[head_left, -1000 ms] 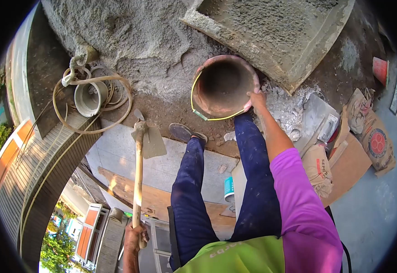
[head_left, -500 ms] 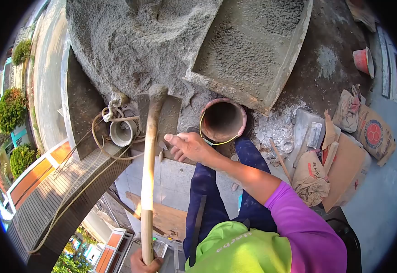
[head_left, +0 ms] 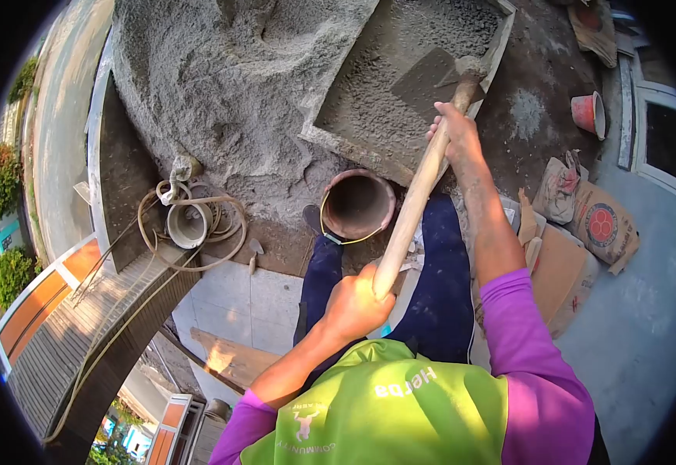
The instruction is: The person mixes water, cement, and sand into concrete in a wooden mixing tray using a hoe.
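Observation:
A hoe with a long wooden handle [head_left: 419, 196] slants from my lap up to the right. My left hand [head_left: 358, 304] is wrapped round the lower end of the handle. Higher up, close to the blade, my right hand [head_left: 456, 133] holds the handle. The flat metal blade [head_left: 425, 80] lies on the wet grey mix [head_left: 369, 105] inside a shallow rectangular trough [head_left: 353, 153]. Between my legs and the trough stands a round bucket [head_left: 359, 205] with a yellow handle, its inside dark.
Left of the trough spreads a heap of grey sand [head_left: 214, 93]. A coiled hose [head_left: 233, 232] surrounds a small pail [head_left: 187, 225]. On the right are a red bucket [head_left: 586, 114], a paper sack [head_left: 603, 225] and cardboard [head_left: 559, 267]. A trowel [head_left: 253, 252] lies near the sand.
The hoe has swung from the left side to the right, its blade now in the trough. My right hand, free before, has taken hold of the handle. My left hand has moved up and right.

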